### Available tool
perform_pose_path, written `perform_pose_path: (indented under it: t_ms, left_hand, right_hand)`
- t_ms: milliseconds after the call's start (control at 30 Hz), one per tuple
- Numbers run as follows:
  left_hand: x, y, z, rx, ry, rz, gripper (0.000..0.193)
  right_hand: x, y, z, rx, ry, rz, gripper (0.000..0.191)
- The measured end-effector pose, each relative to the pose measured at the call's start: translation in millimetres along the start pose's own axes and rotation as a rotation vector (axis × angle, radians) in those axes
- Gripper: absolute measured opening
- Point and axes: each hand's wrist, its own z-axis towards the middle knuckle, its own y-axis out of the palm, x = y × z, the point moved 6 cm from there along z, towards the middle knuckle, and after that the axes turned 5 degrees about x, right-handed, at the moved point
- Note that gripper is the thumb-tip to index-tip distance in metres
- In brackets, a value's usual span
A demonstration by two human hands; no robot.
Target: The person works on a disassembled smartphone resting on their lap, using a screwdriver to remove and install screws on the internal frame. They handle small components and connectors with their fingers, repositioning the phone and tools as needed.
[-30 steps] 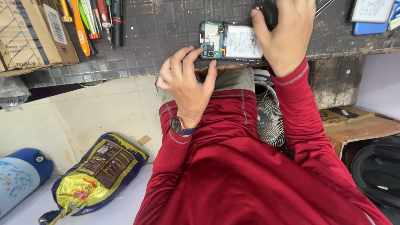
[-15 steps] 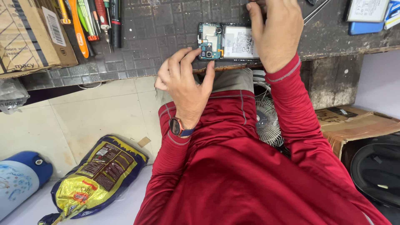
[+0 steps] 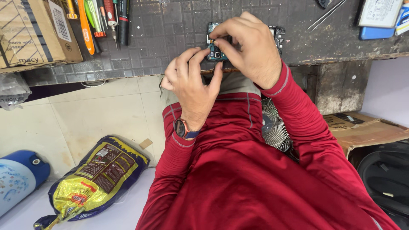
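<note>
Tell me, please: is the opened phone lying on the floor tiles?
No, the opened phone lies on the dark workbench, where the right hand and the left hand both touch it.

An opened phone (image 3: 217,49) lies flat near the front edge of the dark tiled workbench (image 3: 170,34), its back cover off, with teal circuit board and a small round camera module showing. Much of it is hidden: the right hand (image 3: 251,49) covers its middle and the left hand (image 3: 194,87) meets its near edge
</note>
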Motion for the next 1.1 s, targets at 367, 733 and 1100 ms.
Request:
perform_pose_path:
  t_ms: [367,733,1100]
  left_hand:
    - [-1,2,-1,0.007,-0.001,-0.008,0.042]
    - [-1,1,0,0.000,-0.002,-0.003,0.042]
    - [0,0,-2,-0.009,0.013,0.015,0.040]
  right_hand:
    - [2,9,-11,-0.006,-0.009,-0.142,0.007]
    - [-1,10,-9,0.006,-0.023,-0.194,0.012]
    - [0,4,-11,0.057,0.031,-0.093,0.018]
